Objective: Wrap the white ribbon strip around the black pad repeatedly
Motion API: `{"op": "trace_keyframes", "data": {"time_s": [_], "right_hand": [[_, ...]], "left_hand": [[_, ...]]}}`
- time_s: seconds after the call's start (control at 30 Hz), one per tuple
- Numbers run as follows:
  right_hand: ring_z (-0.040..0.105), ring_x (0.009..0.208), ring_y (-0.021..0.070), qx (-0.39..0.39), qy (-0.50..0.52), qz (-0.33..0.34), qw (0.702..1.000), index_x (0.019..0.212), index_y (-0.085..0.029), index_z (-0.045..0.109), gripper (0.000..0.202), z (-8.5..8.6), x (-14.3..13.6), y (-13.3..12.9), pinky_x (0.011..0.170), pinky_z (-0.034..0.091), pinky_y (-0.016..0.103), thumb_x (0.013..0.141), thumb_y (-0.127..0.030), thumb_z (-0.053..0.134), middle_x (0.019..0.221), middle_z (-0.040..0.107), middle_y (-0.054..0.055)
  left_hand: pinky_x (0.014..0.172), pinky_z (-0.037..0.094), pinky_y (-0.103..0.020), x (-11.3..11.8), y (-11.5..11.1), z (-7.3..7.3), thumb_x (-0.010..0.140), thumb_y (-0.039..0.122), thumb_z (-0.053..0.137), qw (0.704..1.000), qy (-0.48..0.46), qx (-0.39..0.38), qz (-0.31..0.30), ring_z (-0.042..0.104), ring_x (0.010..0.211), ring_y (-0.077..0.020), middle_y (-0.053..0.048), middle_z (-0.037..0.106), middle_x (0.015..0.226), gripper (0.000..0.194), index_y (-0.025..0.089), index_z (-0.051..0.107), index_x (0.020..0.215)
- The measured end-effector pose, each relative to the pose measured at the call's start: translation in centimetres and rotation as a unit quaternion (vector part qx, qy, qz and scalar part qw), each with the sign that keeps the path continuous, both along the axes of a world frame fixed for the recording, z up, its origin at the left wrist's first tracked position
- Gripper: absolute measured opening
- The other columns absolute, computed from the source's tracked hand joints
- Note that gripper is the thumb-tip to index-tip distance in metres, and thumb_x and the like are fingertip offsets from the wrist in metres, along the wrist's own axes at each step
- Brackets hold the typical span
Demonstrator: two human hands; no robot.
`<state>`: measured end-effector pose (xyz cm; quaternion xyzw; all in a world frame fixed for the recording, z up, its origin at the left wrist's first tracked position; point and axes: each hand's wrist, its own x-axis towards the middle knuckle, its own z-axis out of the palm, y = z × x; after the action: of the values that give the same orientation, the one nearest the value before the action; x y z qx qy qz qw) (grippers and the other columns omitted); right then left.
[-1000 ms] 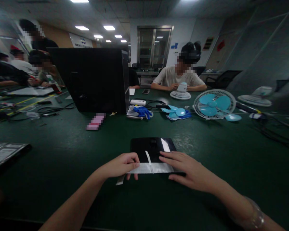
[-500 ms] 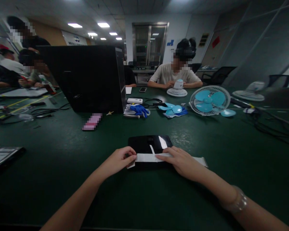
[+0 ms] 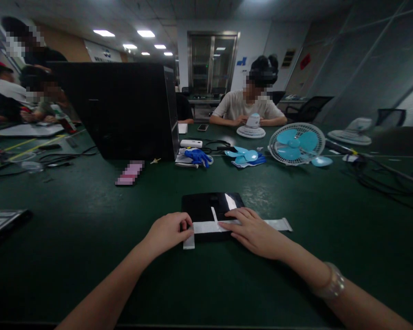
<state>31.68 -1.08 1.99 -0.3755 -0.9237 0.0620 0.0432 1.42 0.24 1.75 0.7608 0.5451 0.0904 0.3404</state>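
Observation:
A white flat ribbon cable (image 3: 206, 227) lies across a flat black glossy device (image 3: 197, 206) on the table in front of me. Its left end bends at a right angle toward me, and its right end sticks out past the device. My left hand (image 3: 170, 231) pinches the cable between thumb and fingers at that left bend. Over the right part of the cable, my right hand (image 3: 256, 231) lies with fingers spread, its fingertips pressing on cable and device. A short white strip (image 3: 214, 214) stands up from the cable's middle.
Beyond the device are a pink phone (image 3: 130, 173), a key (image 3: 156, 161), blue gloves (image 3: 198, 157), blue fan blades (image 3: 242, 155) and a fan (image 3: 296, 143). A large black case (image 3: 124, 114) blocks the left. Cables (image 3: 375, 176) lie at right. A person (image 3: 246, 103) sits opposite.
The ribbon cable's left end now hangs folded down toward me, where before it was a short angled tip. My right fingers have spread a little. The view has shifted slightly.

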Motion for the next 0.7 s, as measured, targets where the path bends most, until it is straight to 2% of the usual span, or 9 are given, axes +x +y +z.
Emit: {"op": "trace_keyframes", "data": {"time_s": [0.17,0.27,0.43,0.53,0.63,0.7], "right_hand": [[0.030,0.135,0.0310,-0.017,-0.004,0.001,1.000,0.148,-0.037,0.031,0.055,-0.2,-0.1,-0.1,0.108,0.025,0.058,0.096,-0.050,0.040,0.149,0.035,0.007],[0.024,0.139,0.0337,-0.017,-0.019,0.007,1.000,0.147,-0.039,0.033,0.056,-0.5,-0.2,0.0,0.109,0.021,0.061,0.094,-0.058,0.040,0.152,0.030,0.006],[0.022,0.140,0.0333,-0.013,-0.017,0.004,1.000,0.145,-0.038,0.037,0.054,-0.9,-0.5,0.1,0.110,0.020,0.061,0.095,-0.056,0.039,0.153,0.029,0.007],[0.020,0.142,0.0308,-0.029,0.002,0.007,1.000,0.149,-0.037,0.029,0.056,-0.6,-0.4,0.0,0.112,0.020,0.058,0.096,-0.053,0.039,0.156,0.025,0.005],[0.016,0.144,0.0275,-0.044,0.024,0.003,0.999,0.151,-0.034,0.023,0.060,0.0,0.0,0.0,0.116,0.013,0.054,0.096,-0.050,0.041,0.158,0.017,0.002],[0.014,0.144,0.0283,-0.067,0.017,-0.003,0.998,0.150,-0.036,0.025,0.060,0.4,0.4,0.2,0.116,0.008,0.055,0.095,-0.049,0.043,0.159,0.014,0.000]], "left_hand": [[0.060,0.039,-0.028,0.1,0.0,0.4,0.082,0.049,0.058,1.000,0.009,0.018,0.007,0.058,0.077,-0.0200,-0.003,0.063,0.089,0.031,0.025,0.065,0.101],[0.061,0.040,-0.029,0.1,0.0,0.8,0.086,0.050,0.053,0.999,-0.002,0.034,0.029,0.058,0.078,-0.0202,-0.004,0.064,0.091,0.032,0.024,0.064,0.100],[0.063,0.041,-0.029,-0.3,0.2,1.1,0.091,0.048,0.045,0.995,-0.030,0.067,0.063,0.059,0.079,-0.0206,-0.004,0.066,0.093,0.031,0.023,0.063,0.098],[0.061,0.040,-0.029,-0.7,0.4,0.8,0.092,0.046,0.042,0.991,-0.026,0.099,0.082,0.059,0.075,-0.0193,-0.003,0.065,0.089,0.030,0.022,0.061,0.095],[0.061,0.040,-0.028,-1.0,0.7,0.4,0.092,0.042,0.041,0.984,-0.031,0.141,0.107,0.059,0.073,-0.0179,-0.002,0.065,0.085,0.028,0.022,0.060,0.091],[0.061,0.040,-0.027,-1.2,0.8,0.3,0.092,0.042,0.041,0.980,-0.038,0.153,0.118,0.059,0.072,-0.0177,-0.002,0.065,0.083,0.028,0.023,0.060,0.091]]}}
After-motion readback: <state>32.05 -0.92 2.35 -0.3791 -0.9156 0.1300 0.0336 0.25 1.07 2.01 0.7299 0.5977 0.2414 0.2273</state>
